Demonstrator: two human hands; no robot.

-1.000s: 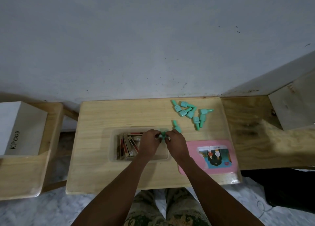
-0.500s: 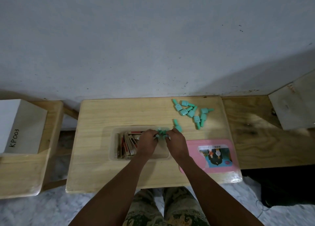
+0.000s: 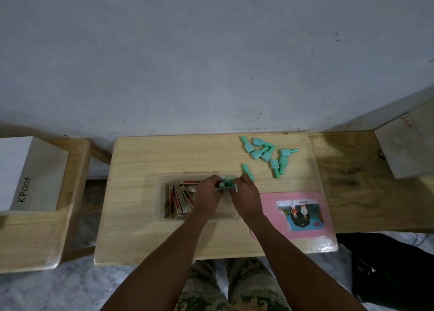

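Note:
My left hand (image 3: 207, 197) and my right hand (image 3: 245, 198) meet over the far right part of a clear plastic tray (image 3: 159, 214) on a small wooden table (image 3: 145, 160). Between their fingertips both hands grip a small teal bottle (image 3: 226, 184). The tray holds several brown and red slim boxes (image 3: 178, 199) standing on edge at its left side. A cluster of several teal bottles (image 3: 266, 154) lies on the table's far right. One more teal bottle (image 3: 246, 171) lies just beyond my right hand.
A pink card with a picture (image 3: 298, 213) lies at the table's right front. A white box marked KP003 (image 3: 28, 174) sits on a wooden bench at the left. Another wooden bench (image 3: 366, 181) with a white block adjoins on the right. A grey wall rises behind.
Both hands stay together over the tray; the teal bottle between them shows more than one second ago. The camera view shifted slightly.

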